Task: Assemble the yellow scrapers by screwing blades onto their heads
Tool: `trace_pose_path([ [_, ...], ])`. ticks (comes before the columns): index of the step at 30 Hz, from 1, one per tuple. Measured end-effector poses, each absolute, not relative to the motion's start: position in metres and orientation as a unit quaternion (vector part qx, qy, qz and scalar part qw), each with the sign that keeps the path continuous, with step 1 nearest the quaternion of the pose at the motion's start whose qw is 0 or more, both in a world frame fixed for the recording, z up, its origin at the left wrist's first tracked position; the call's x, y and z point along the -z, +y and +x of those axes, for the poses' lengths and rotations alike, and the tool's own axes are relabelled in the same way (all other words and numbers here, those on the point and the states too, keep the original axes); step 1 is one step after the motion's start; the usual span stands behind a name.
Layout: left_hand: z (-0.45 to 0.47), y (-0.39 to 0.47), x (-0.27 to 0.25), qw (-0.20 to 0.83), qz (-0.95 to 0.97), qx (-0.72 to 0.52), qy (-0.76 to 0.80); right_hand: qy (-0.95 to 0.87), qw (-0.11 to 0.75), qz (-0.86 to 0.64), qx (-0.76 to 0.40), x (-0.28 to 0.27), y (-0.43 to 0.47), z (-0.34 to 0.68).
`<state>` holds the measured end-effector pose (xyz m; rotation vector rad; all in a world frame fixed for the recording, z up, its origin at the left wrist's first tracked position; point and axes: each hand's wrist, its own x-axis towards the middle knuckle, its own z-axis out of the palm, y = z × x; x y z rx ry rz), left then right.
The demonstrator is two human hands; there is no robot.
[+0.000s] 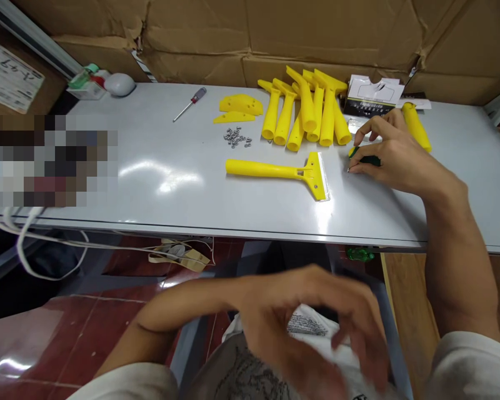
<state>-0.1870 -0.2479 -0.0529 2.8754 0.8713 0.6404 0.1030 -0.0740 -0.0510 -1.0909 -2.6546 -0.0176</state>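
My right hand (404, 158) is over the right side of the table, fingers curled around a small green-and-yellow handle (371, 160). Most of that piece is hidden by the fingers, so its kind does not show. In front of my lap, my left hand (308, 322) is smeared by motion, its fingers bent and apart with nothing visible in them. A yellow scraper (270, 169) lies flat, its handle to the left and its bladed head nearest my right hand. Behind it, several yellow scraper handles (306, 111) are grouped together, and another yellow handle (416, 126) rests right of my right hand.
Small screws (235, 136) lie in a pile near loose yellow plates (239, 105). Further left is a screwdriver (190, 104). Printed packaging (373, 94) stands at the back against cardboard (316, 33). White cables (25, 244) hang over the table's (158, 205) front left edge.
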Motion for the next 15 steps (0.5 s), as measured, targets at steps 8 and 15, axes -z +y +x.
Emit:
trace_pose_path([
  [8, -0.216, -0.117, 0.041, -0.013, 0.933, -0.163, 0.319, -0.890, 0.217, -0.398, -0.050, 0.051, -0.076, 0.099],
  [15, -0.237, -0.110, 0.060, -0.054, 0.948, -0.128, 0.287, -0.871, 0.262, -0.407, -0.083, 0.046, -0.084, 0.086],
])
